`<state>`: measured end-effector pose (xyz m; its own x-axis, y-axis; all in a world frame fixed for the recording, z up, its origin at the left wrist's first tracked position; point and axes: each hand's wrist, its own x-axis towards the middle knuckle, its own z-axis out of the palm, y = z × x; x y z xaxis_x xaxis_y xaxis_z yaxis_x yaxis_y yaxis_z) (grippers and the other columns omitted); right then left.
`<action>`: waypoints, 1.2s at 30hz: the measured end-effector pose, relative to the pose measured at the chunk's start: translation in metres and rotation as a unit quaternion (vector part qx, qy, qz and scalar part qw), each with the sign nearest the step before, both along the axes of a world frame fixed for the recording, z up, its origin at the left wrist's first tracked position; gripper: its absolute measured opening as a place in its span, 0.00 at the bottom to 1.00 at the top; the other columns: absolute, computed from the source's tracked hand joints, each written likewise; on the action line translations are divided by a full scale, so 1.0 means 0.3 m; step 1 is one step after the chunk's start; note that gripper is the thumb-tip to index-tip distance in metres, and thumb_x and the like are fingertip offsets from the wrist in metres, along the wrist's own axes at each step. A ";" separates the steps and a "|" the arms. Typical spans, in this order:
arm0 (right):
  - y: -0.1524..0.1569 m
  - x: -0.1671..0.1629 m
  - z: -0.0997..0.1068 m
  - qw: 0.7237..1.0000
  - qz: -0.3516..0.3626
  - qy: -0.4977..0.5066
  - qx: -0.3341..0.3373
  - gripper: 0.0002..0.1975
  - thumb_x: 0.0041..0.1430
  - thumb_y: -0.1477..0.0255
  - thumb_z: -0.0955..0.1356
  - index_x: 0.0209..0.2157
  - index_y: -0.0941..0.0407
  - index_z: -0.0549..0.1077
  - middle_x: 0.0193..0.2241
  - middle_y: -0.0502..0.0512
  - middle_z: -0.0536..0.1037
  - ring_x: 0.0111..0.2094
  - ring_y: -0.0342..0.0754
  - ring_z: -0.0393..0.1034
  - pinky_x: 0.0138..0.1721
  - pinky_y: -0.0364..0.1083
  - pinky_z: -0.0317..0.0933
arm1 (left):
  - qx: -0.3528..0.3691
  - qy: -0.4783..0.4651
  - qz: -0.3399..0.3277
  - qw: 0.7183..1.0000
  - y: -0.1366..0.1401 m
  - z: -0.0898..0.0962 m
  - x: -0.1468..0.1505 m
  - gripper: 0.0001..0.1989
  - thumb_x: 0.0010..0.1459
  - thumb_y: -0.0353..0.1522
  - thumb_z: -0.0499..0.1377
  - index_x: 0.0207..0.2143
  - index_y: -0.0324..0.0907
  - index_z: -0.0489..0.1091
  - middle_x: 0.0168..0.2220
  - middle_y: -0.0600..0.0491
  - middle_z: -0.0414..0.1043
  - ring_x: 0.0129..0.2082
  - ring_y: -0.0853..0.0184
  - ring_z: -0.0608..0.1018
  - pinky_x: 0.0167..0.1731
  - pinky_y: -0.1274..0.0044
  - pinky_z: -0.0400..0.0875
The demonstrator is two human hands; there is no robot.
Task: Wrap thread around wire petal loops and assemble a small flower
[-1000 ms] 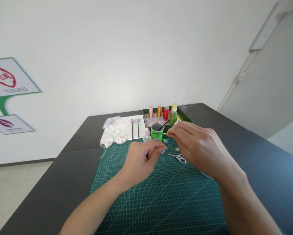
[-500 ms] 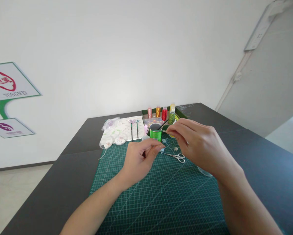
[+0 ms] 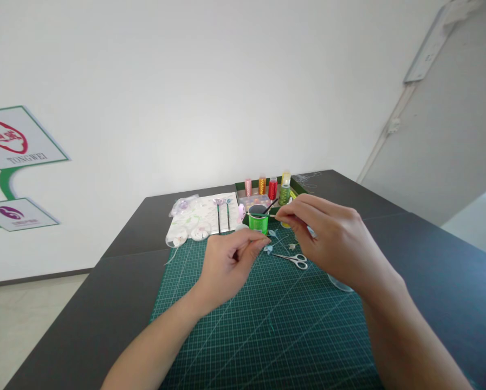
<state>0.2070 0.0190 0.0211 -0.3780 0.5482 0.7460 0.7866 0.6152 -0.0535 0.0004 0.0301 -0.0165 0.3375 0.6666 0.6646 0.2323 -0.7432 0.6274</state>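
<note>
My right hand [image 3: 328, 233] is raised over the mat, its fingertips pinched on a thin green stick [image 3: 262, 215] that points left across the front of a green cup [image 3: 258, 223]. Left of it, my left hand [image 3: 232, 260] is closed in a pinch; what lies between the fingertips is too small to make out. Just beyond those fingertips is a small pale blue petal-like piece [image 3: 268, 249], with another blue piece [image 3: 273, 233] farther back. Small silver scissors [image 3: 295, 260] lie between my hands. A faint green strand [image 3: 271, 322] shows nearer to me over the mat.
The green cutting mat [image 3: 226, 346] covers the middle of the dark table [image 3: 123, 271]. At the back, a green box [image 3: 239, 189] holds several thread spools [image 3: 272, 188]. White paper [image 3: 204, 208] bears two dark sticks. A clear dish [image 3: 340, 283] is partly behind my right wrist.
My left hand has shifted slightly left and up. A faint green strand now shows over the mat. My right hand keeps its pinch on the stick, almost unmoved.
</note>
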 end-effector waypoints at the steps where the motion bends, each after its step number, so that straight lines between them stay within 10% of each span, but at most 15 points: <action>1: -0.001 -0.001 0.000 1.000 0.003 0.007 -0.001 0.10 0.68 0.80 0.64 0.37 0.58 0.76 0.34 0.57 0.81 0.32 0.47 0.75 0.31 0.45 0.65 | 0.002 0.004 -0.003 1.000 0.000 -0.001 0.001 0.09 0.68 0.31 0.60 0.36 0.39 0.78 0.17 0.64 0.55 0.16 0.78 0.58 0.19 0.82 0.53; 20: -0.012 -0.004 0.029 0.987 0.049 0.127 -0.081 0.08 0.65 0.77 0.67 0.31 0.54 0.76 0.29 0.51 0.80 0.25 0.43 0.68 0.28 0.44 0.61 | -0.231 -0.063 -0.108 0.965 0.057 -0.025 0.011 0.19 0.64 0.47 0.63 0.33 0.41 0.80 0.14 0.62 0.53 0.17 0.74 0.56 0.21 0.77 0.55; 27: -0.019 -0.002 0.040 0.979 0.090 0.126 -0.129 0.08 0.64 0.77 0.68 0.31 0.54 0.77 0.28 0.50 0.80 0.26 0.43 0.71 0.27 0.42 0.62 | -0.228 -0.023 -0.117 0.966 0.092 -0.041 -0.010 0.15 0.64 0.42 0.63 0.34 0.40 0.81 0.27 0.51 0.76 0.22 0.73 0.67 0.22 0.79 0.57; 36: -0.037 0.009 0.052 0.969 0.148 0.084 -0.178 0.10 0.64 0.79 0.67 0.32 0.54 0.78 0.29 0.50 0.81 0.28 0.42 0.73 0.30 0.41 0.64 | -0.121 0.076 -0.125 0.982 0.094 0.039 -0.046 0.16 0.62 0.42 0.65 0.31 0.39 0.80 0.24 0.52 0.75 0.21 0.73 0.68 0.22 0.80 0.60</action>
